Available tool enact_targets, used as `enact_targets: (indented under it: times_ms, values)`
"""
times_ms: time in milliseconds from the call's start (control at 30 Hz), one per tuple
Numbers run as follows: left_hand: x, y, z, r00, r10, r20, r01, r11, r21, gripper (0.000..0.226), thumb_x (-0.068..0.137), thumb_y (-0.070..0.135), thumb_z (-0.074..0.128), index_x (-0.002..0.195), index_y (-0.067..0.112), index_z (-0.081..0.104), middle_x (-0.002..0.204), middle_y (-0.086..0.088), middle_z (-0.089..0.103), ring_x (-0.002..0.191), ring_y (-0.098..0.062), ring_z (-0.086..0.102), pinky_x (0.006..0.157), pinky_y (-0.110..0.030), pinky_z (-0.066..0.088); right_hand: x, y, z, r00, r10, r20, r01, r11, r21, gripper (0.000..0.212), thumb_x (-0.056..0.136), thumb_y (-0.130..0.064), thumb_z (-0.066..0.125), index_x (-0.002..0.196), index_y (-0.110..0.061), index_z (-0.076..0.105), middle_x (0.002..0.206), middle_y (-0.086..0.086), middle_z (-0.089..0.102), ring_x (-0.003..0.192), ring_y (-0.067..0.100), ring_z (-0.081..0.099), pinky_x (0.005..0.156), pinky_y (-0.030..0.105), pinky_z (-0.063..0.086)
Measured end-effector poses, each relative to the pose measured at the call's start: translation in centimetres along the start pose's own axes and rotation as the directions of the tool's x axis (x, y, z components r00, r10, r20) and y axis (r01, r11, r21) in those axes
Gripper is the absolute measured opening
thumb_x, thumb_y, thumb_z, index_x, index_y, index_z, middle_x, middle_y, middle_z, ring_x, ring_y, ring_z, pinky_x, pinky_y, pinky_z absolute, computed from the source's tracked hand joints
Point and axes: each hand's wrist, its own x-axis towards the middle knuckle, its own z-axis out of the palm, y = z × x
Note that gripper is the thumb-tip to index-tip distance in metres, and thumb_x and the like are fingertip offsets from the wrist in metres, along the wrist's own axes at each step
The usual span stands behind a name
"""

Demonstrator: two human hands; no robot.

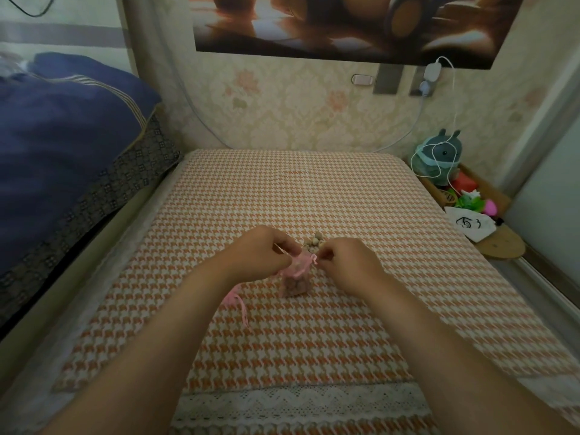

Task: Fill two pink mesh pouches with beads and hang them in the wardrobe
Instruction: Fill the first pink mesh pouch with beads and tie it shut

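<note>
In the head view, a pink mesh pouch [298, 267] stood on the houndstooth cover [314, 189], its lower half full of brown beads [296, 284]. The left hand [263, 249] pinched its gathered neck and the right hand [342, 262] pinched its drawstring [314, 261]. Loose beads [314, 239] lay just behind it. A second pouch [234, 297] lay beside the left forearm.

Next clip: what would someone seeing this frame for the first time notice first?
Both hands meet at centre: the left hand and right hand pinch the gathered top of a pink mesh pouch holding beads, on the orange houndstooth cover. Loose beads lie just behind it; a second pink pouch lies left of it, partly under the forearm. A dark blue quilt fills the left side.
</note>
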Motion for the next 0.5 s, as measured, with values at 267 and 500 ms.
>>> enact_targets:
  times_ms: [267,500]
  values:
    - [0.6,-0.4,0.3,1.0,0.02,0.007,-0.02,0.998,-0.056,0.026,0.086,0.005,0.061,0.1,0.025,0.072,0.084,0.009,0.071,0.058,0.001,0.064,0.064,-0.029,0.058,-0.2,-2.6,-2.5,0.984,-0.135,-0.117,0.172,0.888,0.426,0.014,0.087,-0.024,0.078,0.097,-0.034,0.074,0.088,-0.019,0.071,0.064,-0.013,0.058,0.066,0.018,0.046]
    - [0.5,-0.5,0.2,0.999,0.038,0.025,-0.036,0.994,-0.103,0.023,0.086,0.004,0.063,0.101,0.017,0.076,0.088,-0.002,0.076,0.075,-0.027,0.071,0.071,-0.044,0.06,-0.6,-2.7,-2.5,0.979,-0.204,-0.016,0.199,0.929,0.313,0.012,0.091,-0.033,0.073,0.098,-0.033,0.082,0.094,-0.022,0.075,0.076,-0.015,0.06,0.073,0.019,0.045]
